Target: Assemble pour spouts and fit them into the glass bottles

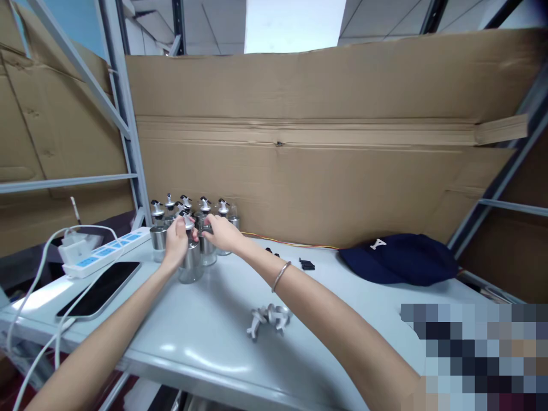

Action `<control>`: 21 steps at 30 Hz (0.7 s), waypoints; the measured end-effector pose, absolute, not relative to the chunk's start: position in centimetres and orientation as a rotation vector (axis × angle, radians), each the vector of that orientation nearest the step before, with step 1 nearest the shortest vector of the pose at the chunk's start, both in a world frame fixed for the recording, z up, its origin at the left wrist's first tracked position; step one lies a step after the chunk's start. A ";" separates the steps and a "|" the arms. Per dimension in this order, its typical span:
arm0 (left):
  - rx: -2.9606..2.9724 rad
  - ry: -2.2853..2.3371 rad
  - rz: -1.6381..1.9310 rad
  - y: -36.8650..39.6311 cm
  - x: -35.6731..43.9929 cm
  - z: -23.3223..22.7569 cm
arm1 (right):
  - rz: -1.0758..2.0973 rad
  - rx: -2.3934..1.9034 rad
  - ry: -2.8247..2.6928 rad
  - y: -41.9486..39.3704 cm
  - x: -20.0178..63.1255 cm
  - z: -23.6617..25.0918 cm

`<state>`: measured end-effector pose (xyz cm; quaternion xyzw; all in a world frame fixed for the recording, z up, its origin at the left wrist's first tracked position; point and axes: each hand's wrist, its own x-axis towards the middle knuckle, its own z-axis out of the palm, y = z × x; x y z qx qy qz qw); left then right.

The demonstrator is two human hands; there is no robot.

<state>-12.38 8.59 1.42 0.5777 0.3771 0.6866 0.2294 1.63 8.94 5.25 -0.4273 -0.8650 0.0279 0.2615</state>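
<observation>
My left hand [175,242] is closed around the upper part of a glass bottle [191,264] with a metal band and a silver-and-black dispenser top. This bottle stands nearest to me, upright on the table. My right hand [222,233] is just to its right, fingers bent and a little apart, in front of another such bottle [208,251]; whether they touch it is hard to see. Several similar bottles with silver tops, among them a bottle at the left [158,235], are grouped behind and beside my hands. Loose silver dispenser parts [269,318] lie below my right forearm.
Small black pieces [307,264] and a navy cap [402,260] lie on the white table [214,342]. At the left are a black-screened phone [100,290], a white power strip [107,251] and looping white cables. A cardboard wall [299,188] closes off the back.
</observation>
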 end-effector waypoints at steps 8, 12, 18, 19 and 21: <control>1.597 1.031 1.893 8.9 -11.2 1.8 | 0.186 -1.139 -2.230 10.2 1.6 4.8; 1.618 1.021 1.882 9.4 -11.2 1.6 | 0.138 -1.159 -2.144 9.8 2.4 4.5; 1.646 1.044 1.883 10.5 -10.9 1.5 | 0.065 -1.128 -2.089 8.2 5.5 3.7; 1.656 1.065 1.892 10.6 -10.7 1.5 | 0.068 -1.118 -2.062 8.1 6.0 3.5; 1.684 1.130 1.920 10.7 -10.5 1.4 | 0.080 -1.095 -2.006 8.1 7.0 3.1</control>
